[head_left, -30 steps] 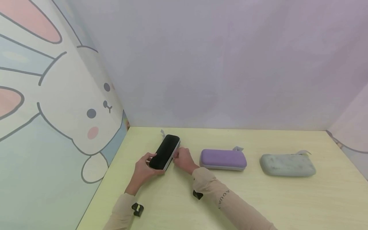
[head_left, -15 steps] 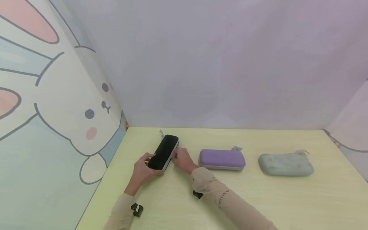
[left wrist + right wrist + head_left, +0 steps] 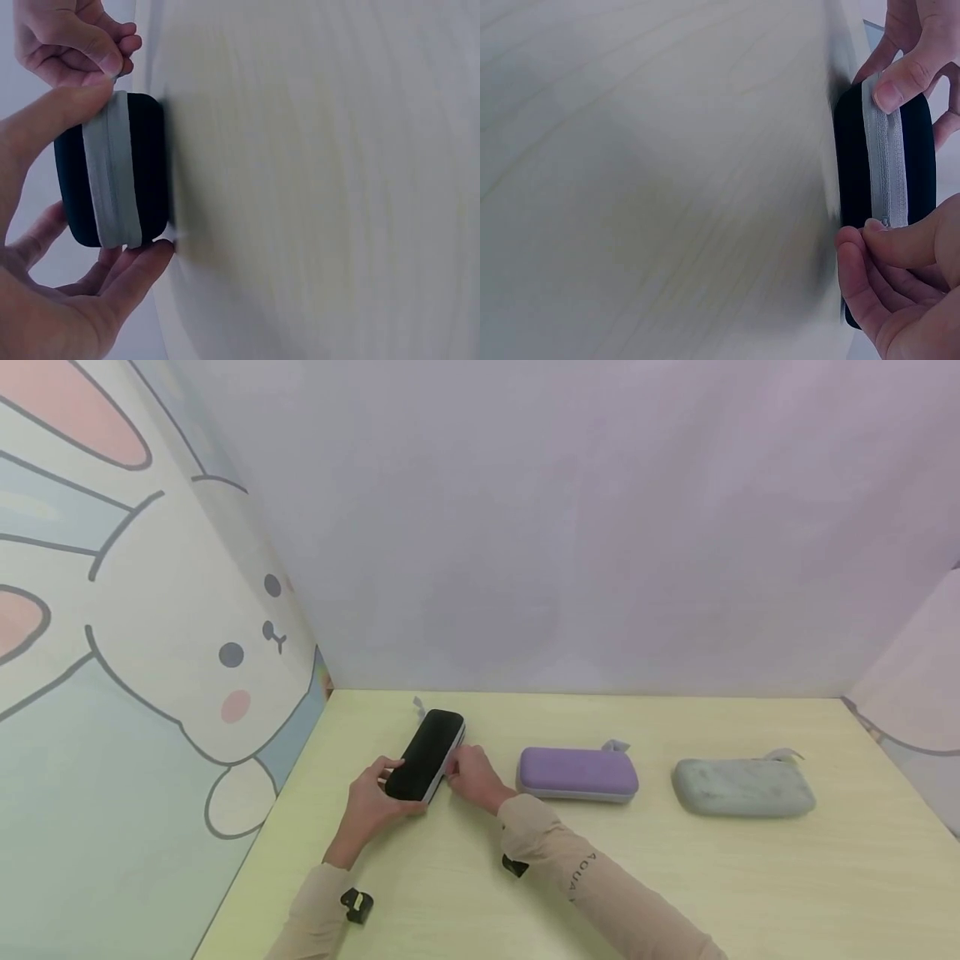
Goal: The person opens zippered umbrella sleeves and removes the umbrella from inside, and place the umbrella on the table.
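Observation:
A black zippered hard case with a light grey zip band lies slanted on the table, at the left in the head view. My left hand grips its near end, thumb on the zip band and fingers around the opposite side. At the case's right long side, my right hand pinches the zip's pull between thumb and forefinger; the fingertips mostly hide it. Just above them in the right wrist view shows the small slider. Between slider and near end, the zip teeth look joined. The zip beyond my right hand is hidden.
On the pale yellow table, a purple case lies right of my right hand, and a grey-green case farther right. Each has a light strap. A lilac backdrop rises behind; a rabbit-printed wall stands at the left.
The head view has shifted very slightly, so everything sits a little farther left. Both hands keep their hold on the black case and its zip pull, with hardly any visible movement.

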`<move>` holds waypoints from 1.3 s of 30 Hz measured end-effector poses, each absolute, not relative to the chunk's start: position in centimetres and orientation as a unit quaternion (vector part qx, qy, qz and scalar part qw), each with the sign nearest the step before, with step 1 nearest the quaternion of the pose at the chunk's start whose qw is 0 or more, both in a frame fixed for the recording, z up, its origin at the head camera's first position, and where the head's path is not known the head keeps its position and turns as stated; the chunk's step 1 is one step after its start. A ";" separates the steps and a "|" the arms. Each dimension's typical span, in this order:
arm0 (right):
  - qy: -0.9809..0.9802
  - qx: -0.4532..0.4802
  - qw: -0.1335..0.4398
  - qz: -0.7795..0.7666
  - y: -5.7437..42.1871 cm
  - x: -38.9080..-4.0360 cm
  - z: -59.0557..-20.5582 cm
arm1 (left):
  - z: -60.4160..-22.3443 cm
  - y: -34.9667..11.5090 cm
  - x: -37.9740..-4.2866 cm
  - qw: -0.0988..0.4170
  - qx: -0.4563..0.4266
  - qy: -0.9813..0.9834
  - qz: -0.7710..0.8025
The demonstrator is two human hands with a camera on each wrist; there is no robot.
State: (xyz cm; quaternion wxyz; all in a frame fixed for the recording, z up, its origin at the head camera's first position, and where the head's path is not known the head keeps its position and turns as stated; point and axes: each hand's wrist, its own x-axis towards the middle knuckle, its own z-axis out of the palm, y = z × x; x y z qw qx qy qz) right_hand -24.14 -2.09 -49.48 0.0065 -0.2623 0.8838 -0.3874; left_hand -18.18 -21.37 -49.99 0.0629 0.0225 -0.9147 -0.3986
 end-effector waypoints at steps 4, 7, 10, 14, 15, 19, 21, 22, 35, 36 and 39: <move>0.885 -0.262 0.010 -0.385 -2.1 -24.2 -49.4 | -50.0 -21.4 -18.2 0.062 0.026 -0.915 -0.399; 0.885 -0.267 0.006 -0.382 -2.0 -24.2 -49.5 | -50.0 -21.3 -18.2 0.061 0.026 -0.915 -0.398; 0.885 -0.270 0.008 -0.379 -2.0 -24.3 -49.6 | -50.0 -21.2 -18.2 0.059 0.025 -0.917 -0.395; 0.887 -0.269 0.015 -0.374 -2.0 -24.2 -49.5 | -50.0 -21.1 -18.1 0.058 0.023 -0.919 -0.390; 0.888 -0.271 0.015 -0.372 -2.0 -24.2 -49.5 | -50.0 -21.0 -18.1 0.059 0.023 -0.919 -0.390; 0.887 -0.276 0.021 -0.370 -2.0 -24.1 -49.5 | -50.0 -20.9 -18.0 0.060 0.022 -0.918 -0.391; 0.885 -0.281 0.024 -0.370 -2.0 -24.0 -49.5 | -50.0 -20.9 -18.0 0.060 0.022 -0.917 -0.393; 0.884 -0.282 0.025 -0.371 -2.0 -24.0 -49.5 | -50.0 -20.9 -18.0 0.060 0.021 -0.918 -0.392; 0.881 -0.291 0.019 -0.374 -2.1 -23.9 -49.7 | -50.3 -20.8 -18.2 0.053 0.029 -0.918 -0.391; 0.880 -0.291 0.019 -0.374 -2.1 -23.9 -49.7 | -50.3 -20.8 -18.2 0.054 0.029 -0.918 -0.392; 0.879 -0.293 0.020 -0.376 -2.0 -23.8 -49.7 | -50.3 -20.7 -18.2 0.054 0.029 -0.918 -0.391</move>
